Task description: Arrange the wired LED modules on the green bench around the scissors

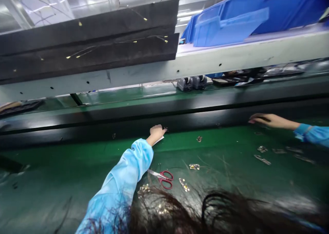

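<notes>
Our left hand (pixel 155 132) reaches far across green bench mat (pixel 77 179) to black raised edge strip (pixel 128 124) — fingers curled shut, pinching small white slip (pixel 158 140) against small dark part (pixel 166 129). Our right hand (pixel 267 120) lies flat on same strip, fingers extended — holding nothing we can make out. Red-handled steel scissors (pixel 161 177) lie near left sleeve. We judge: keep pinch firm, sleeve clear of small metal pieces (pixel 194 166).

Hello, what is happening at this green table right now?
A person in light blue sleeves stretches both arms across a green work surface. The left hand reaches the black rail at the far edge, touching a small white piece. The right hand rests at the same rail. Red-handled scissors and small metal parts lie untouched.
</notes>
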The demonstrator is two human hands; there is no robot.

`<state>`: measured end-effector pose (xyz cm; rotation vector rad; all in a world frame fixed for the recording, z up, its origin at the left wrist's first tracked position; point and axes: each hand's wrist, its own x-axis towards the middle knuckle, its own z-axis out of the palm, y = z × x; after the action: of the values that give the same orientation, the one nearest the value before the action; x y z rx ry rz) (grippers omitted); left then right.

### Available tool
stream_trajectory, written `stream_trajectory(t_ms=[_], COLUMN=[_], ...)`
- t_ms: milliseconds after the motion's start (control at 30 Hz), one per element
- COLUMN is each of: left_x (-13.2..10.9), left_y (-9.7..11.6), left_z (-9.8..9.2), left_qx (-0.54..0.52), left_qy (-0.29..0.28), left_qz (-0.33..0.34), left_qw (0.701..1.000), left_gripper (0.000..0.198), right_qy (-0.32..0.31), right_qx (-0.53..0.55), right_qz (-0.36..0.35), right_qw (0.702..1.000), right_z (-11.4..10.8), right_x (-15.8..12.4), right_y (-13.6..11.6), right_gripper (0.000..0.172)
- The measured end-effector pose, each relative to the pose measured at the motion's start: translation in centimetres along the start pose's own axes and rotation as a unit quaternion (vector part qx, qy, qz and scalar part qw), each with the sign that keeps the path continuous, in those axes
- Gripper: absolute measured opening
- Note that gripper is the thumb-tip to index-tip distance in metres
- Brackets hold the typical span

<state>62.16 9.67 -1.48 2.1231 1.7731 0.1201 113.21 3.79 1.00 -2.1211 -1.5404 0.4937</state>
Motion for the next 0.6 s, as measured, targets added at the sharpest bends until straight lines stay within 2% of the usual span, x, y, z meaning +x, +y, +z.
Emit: stream_trajectory(t_ms=[67, 133, 200, 300, 433, 533, 567, 600], left_x=[2.0, 3.1, 3.6, 3.6, 3.1, 1.6, 0.8, -0.3], left_y=[1.9, 2.8, 3.0, 2.1, 0.9, 1.5, 2.1, 2.7], left_z=[0.9, 1.8, 2.5, 2.7, 1.6, 0.9, 0.9, 1.2], left_qx=[0.013, 0.024, 0.032, 0.038, 0.044, 0.034, 0.027, 0.019], left_qy=[0.011, 0.013, 0.012, 0.006, -0.008, -0.054, -0.075, -0.098], left_qz=[-0.02, -0.039, -0.048, -0.036, -0.003, 0.067, 0.105, 0.149], left_qw=[1.0, 0.999, 0.998, 0.999, 0.999, 0.996, 0.991, 0.984], left_gripper=[0.042, 0.04, 0.038, 0.036, 0.036, 0.034, 0.032, 0.029], right_qy=[-0.051, -0.074, -0.081, -0.068, -0.02, 0.052, 0.099, 0.158], right_qx=[0.012, 0.024, 0.038, 0.061, 0.099, 0.13, 0.14, 0.15], right_qz=[-0.002, 0.003, 0.009, 0.018, 0.022, 0.031, 0.036, 0.043], right_qw=[0.999, 0.997, 0.996, 0.996, 0.995, 0.99, 0.985, 0.975], right_z=[-0.9, -0.8, 0.0, 0.5, -1.5, -2.3, -1.8, -0.8], right_x=[-0.6, -1.4, -1.8, -2.0, -3.5, -7.5, -9.4, -11.3], right_y=[1.9, 3.6, 4.6, 4.9, 4.1, 4.4, 4.8, 5.2], right_gripper=[0.015, 0.016, 0.016, 0.012, 0.012, 0.007, 0.017, 0.039])
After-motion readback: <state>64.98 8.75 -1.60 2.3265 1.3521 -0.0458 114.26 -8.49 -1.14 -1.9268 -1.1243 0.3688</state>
